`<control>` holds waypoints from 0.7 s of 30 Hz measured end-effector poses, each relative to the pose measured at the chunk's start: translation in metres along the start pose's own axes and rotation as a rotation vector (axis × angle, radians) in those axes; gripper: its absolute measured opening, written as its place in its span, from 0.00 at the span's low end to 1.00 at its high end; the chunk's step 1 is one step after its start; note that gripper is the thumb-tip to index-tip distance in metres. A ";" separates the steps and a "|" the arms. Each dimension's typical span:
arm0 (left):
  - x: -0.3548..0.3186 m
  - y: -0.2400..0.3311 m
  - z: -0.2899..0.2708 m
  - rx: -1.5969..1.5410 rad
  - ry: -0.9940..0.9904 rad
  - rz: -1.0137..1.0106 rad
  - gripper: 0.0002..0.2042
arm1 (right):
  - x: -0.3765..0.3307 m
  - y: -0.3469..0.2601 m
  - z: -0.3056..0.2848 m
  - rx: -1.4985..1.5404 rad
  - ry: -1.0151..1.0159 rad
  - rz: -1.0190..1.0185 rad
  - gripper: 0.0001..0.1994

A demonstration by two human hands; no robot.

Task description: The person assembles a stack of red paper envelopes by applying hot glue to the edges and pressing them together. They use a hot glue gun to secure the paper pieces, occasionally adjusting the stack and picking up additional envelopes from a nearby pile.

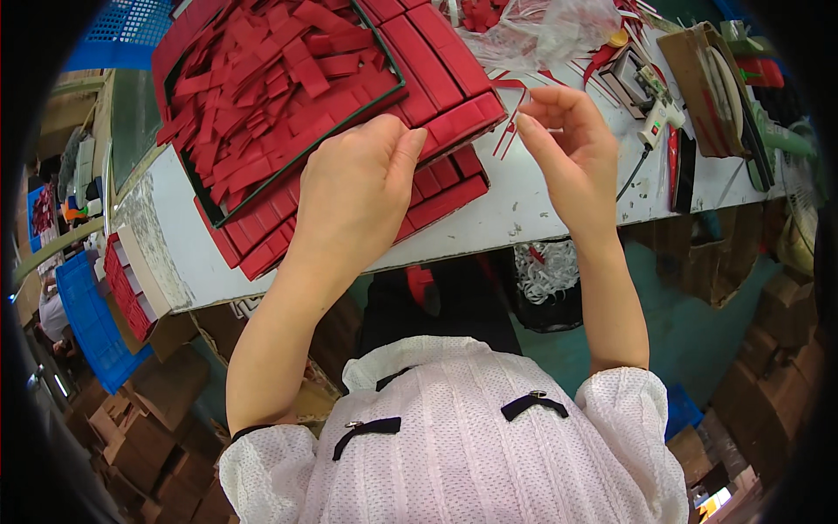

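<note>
My left hand [362, 179] is closed in front of a heap of short, flat red ribbon pieces [271, 96]. Its thumb presses along the curled forefinger, and whatever it may hold is hidden. The heap lies in a shallow tray with a dark green rim [397, 65], set on stacked red boxes [436, 65]. To the right of the boxes, my right hand [574, 148] is raised above the table with bent fingers. Thumb and forefinger come together at a thin red ribbon [509, 131], which hangs beside the box corner.
The white table [489, 210] carries clear plastic wrapping [550, 35], a white power strip [661, 122] with a cable, and a cardboard holder [698, 87] at the right. Under the table edge sits a dark bin of white shreds [547, 275]. Brown cartons [157, 428] stand at lower left.
</note>
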State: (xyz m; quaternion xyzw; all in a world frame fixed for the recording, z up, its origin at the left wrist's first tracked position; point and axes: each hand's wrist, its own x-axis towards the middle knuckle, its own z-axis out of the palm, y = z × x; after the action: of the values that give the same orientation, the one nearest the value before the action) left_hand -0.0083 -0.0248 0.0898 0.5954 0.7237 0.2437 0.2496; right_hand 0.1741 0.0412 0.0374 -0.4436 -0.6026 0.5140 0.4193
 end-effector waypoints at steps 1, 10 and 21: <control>0.000 0.000 0.000 0.003 0.000 -0.003 0.14 | 0.004 0.001 0.005 -0.026 0.020 -0.012 0.15; -0.004 -0.003 -0.001 -0.222 0.024 -0.095 0.10 | 0.026 0.004 0.017 -0.122 -0.030 -0.004 0.17; -0.003 -0.005 0.000 -0.098 0.029 -0.064 0.10 | 0.027 0.007 0.016 -0.043 -0.049 0.015 0.17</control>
State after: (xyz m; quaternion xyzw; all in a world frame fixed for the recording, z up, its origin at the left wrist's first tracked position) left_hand -0.0110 -0.0287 0.0869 0.5553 0.7333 0.2792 0.2757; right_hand 0.1522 0.0638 0.0295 -0.4445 -0.6201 0.5148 0.3909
